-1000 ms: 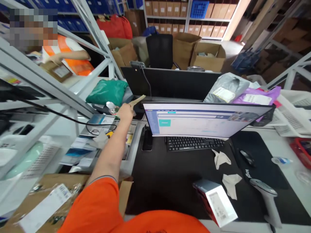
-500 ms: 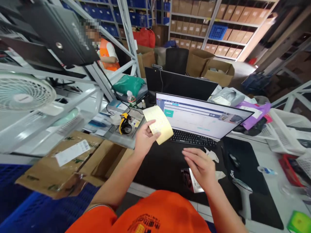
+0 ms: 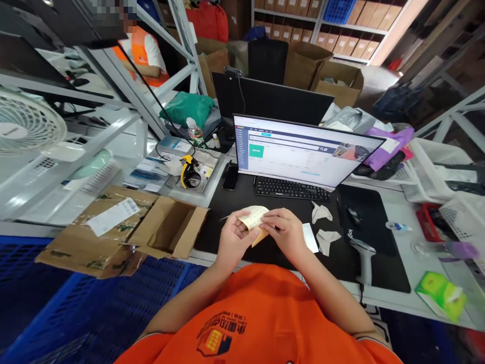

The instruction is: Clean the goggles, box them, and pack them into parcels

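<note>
A pale yellow sheet of small stickers (image 3: 253,217) is bent in a curve above the black desk mat, close to my body. Closed around its left side is my left hand (image 3: 234,241), thumb at the lower edge. My right hand (image 3: 285,231) pinches the sheet's right edge, so both hands meet at it. Its orange-tan lower part shows between them. Partly hidden behind my right hand lies a flat white item (image 3: 310,237). Beside that are two crumpled paper scraps (image 3: 322,212).
A lit monitor (image 3: 299,156) and keyboard (image 3: 290,189) stand ahead. On the right lie a barcode scanner (image 3: 364,260), a mouse (image 3: 353,216) and a green packet (image 3: 441,296). Left are a phone (image 3: 230,177), a tape dispenser (image 3: 188,172) and an open carton (image 3: 166,227). Another person (image 3: 146,58) is beyond the frame.
My left hand has lowered the sticker sheet toward my body. My right hand has moved left and taken hold of its edge. The view has tilted downward.
</note>
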Tool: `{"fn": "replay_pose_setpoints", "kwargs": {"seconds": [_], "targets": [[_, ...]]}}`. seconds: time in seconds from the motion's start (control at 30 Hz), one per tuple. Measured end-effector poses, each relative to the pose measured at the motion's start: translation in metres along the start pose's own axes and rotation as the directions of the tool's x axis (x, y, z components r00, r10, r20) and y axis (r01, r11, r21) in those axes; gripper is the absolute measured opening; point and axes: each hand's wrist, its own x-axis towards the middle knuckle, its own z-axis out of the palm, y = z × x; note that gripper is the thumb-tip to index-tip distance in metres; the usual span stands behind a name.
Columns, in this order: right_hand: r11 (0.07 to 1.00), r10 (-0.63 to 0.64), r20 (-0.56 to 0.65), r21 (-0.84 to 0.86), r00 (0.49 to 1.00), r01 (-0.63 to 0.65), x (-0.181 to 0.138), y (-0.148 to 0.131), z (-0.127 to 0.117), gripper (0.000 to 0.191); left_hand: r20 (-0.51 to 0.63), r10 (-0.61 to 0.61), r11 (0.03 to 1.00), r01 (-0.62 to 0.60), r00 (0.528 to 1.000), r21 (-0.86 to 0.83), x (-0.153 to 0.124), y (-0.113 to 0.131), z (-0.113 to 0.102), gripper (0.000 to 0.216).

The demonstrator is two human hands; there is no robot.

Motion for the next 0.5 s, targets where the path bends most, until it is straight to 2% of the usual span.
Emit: {"fn": "replay_pose_setpoints", "kwargs": {"seconds": [0.1, 0.23, 0.37, 0.5], "targets": [[0.999, 0.038, -0.058, -0.016, 0.998, -0.039, -0.021, 0.000, 0.008, 0.010, -0.050, -0.027, 0.998, 0.030, 0.998, 0.047, -0.007, -0.018, -0.004, 0.032], [0.997, 0.043, -0.051, -0.063, 0.998, -0.046, -0.047, -0.002, 0.017, 0.014, -0.041, -0.113, 0.984, 0.118, 0.993, 0.137, -0.010, -0.033, -0.013, 0.031], [0.993, 0.090, -0.050, -0.072, 0.995, -0.094, -0.059, -0.005, 0.019, 0.012, 0.031, -0.160, 0.969, 0.151, 0.987, 0.198, -0.010, -0.033, -0.018, 0.030], [0.990, 0.114, 0.016, -0.080, 0.993, -0.113, -0.062, -0.007, 0.020, 0.016, 0.071, -0.169, 0.952, 0.144, 0.983, 0.270, -0.007, -0.030, -0.023, 0.027]]}}
